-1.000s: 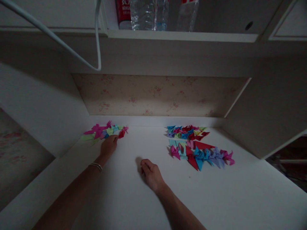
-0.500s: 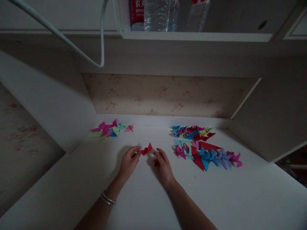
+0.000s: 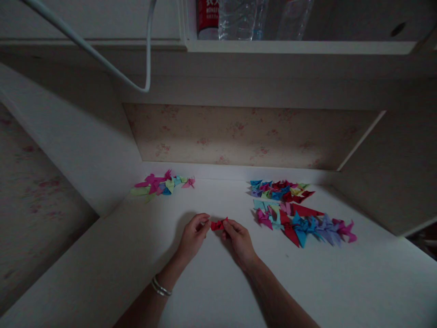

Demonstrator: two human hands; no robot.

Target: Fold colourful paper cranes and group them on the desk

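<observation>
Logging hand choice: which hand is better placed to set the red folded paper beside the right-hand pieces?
Right, I'd judge: the right hand pinches the red paper and lies nearer those pieces than the left hand.

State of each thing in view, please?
Small red folded paper: gripped at its right end
Bare right hand: grip closed on red paper
Bare left hand: near paper's left end, contact unclear
Left multicoloured folded papers: lying bunched
Right multicoloured folded papers: lying in rows
Clear plastic bottles: upright, caps out of view
</observation>
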